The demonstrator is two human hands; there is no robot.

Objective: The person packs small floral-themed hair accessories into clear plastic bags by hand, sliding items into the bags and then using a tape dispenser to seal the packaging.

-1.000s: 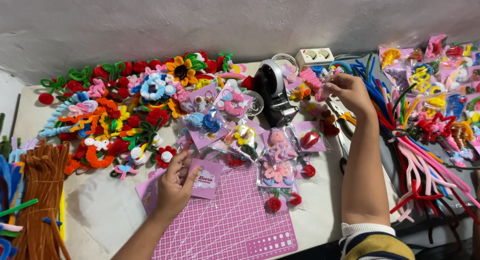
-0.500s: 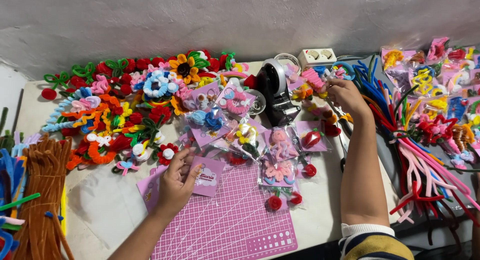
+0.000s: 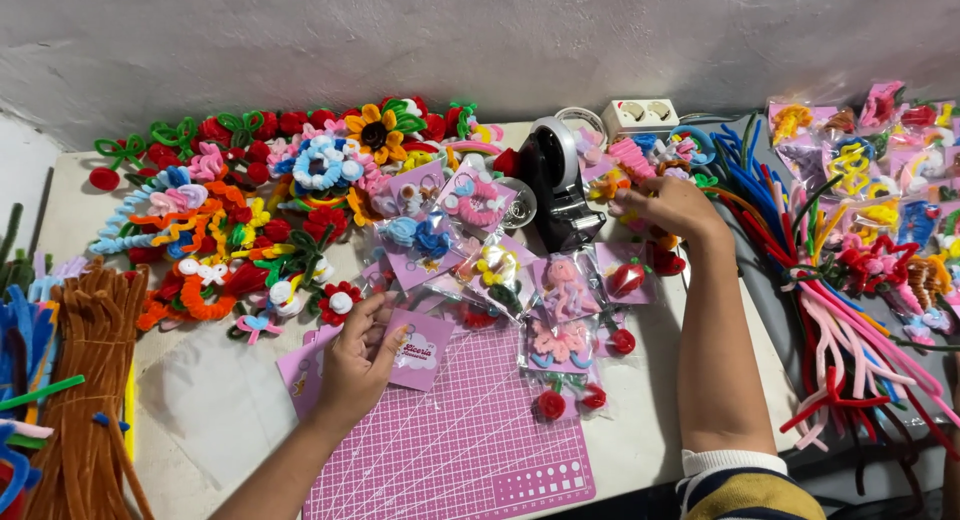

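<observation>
Left hand [image 3: 358, 365] palm down near centre, fingers pinching pink card [image 3: 420, 348] against pink cutting mat [image 3: 470, 450]. Right hand [image 3: 672, 202] stretched far right, fingers curled into pile of pipe-cleaner flowers [image 3: 640, 170] beside black tape dispenser [image 3: 552, 185]; exact grip: cannot tell. White table [image 3: 200, 410], grey wall behind. Bagged pink cards [image 3: 565, 290] fan centre.

head view, high, near, facing table [image 3: 200, 420]

Pink square card [image 3: 420, 348], printed, pinched in left hand [image 3: 355, 365] over pink cutting mat. Clear packets on pink backing cards [image 3: 480, 250] fanned mid-bench, each with a fuzzy ornament. More pink-backed packets [image 3: 880, 150] heaped far right.
</observation>
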